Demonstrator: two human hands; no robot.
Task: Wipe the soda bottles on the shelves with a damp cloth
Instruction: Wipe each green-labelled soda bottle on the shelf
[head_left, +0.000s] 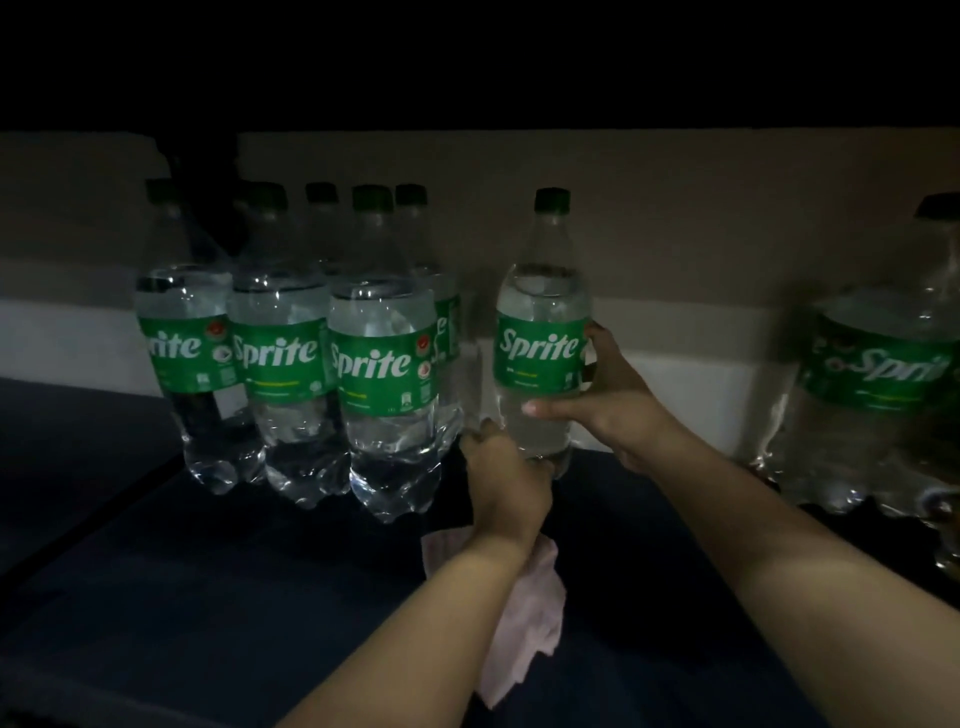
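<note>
- The lone soda bottle (540, 332) stands upright on the dark shelf (208, 597), apart from the cluster of bottles (291, 353) to its left; its long axis runs straight up.
- The right hand (608, 400) wraps its label band from the right side, thumb across the front.
- The left hand (506, 483) is curled at the bottle's base, holding the pink cloth (524, 623), which trails toward the camera; this hand looks best placed to wipe upward.
</note>
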